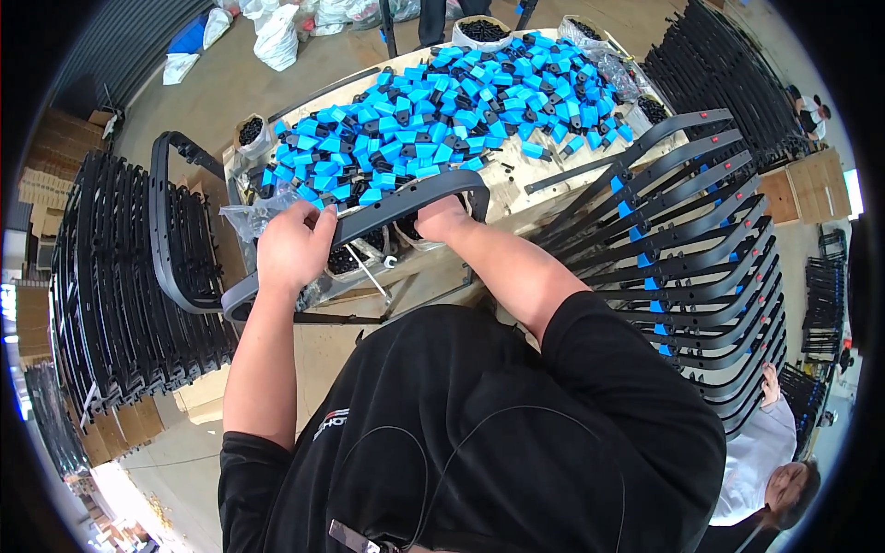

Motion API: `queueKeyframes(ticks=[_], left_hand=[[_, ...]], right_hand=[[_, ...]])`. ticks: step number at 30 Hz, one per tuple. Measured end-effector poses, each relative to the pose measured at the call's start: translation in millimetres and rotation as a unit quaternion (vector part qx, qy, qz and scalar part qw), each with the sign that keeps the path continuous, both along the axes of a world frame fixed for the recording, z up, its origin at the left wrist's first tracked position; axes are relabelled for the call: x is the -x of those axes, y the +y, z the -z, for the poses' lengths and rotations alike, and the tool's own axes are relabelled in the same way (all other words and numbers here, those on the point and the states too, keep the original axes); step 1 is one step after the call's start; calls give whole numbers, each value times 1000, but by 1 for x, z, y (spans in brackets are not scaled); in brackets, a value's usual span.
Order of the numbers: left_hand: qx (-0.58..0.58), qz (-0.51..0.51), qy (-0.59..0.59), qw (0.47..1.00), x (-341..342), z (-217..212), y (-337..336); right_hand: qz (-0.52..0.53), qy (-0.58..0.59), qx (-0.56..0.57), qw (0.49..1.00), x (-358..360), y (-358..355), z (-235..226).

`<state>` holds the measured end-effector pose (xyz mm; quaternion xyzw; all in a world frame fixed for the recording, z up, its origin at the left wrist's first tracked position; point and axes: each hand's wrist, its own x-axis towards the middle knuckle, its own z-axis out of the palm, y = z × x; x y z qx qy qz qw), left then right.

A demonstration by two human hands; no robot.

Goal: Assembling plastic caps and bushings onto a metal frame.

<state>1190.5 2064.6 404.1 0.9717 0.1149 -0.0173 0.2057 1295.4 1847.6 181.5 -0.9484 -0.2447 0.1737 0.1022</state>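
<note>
A black curved tubular frame (398, 203) with small holes along it lies across the near edge of the table, in front of me. My left hand (293, 244) is closed round its left part, thumb on top. My right hand (441, 219) reaches beneath the frame's right end, by a bag of small black parts (404, 228); its fingers are hidden. Just below the bar, a metal wrench (367, 272) slants between the bags at the table's edge. A large heap of blue and black plastic pieces (406, 115) covers the table (502, 180) beyond the frame.
Black frames (129, 267) stand packed at left, with one looped frame (161, 221) nearer. Several curved frames with blue pieces (710, 249) are stacked at right. White bags of black parts (481, 32) edge the table. A person (761, 452) touches the right stack.
</note>
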Motion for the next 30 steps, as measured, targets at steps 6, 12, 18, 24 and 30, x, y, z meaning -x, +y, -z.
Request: queueKeyframes(ticks=[6, 12, 18, 24, 30], left_hand=[[-4, 1, 5, 1000, 0, -3, -4], [-25, 10, -11, 1000, 2, 1, -1], [-6, 34, -41, 999, 1, -1, -6], [-3, 18, -45, 999, 3, 0, -4], [-29, 28, -60, 997, 4, 2, -2]], right_hand=[[13, -55, -51, 997, 9, -6, -10], [-31, -129, -33, 991, 13, 6, -14], [22, -120, -17, 992, -6, 31, 37], [58, -121, -145, 980, 16, 6, 2], [264, 244, -458, 813, 46, -23, -6]])
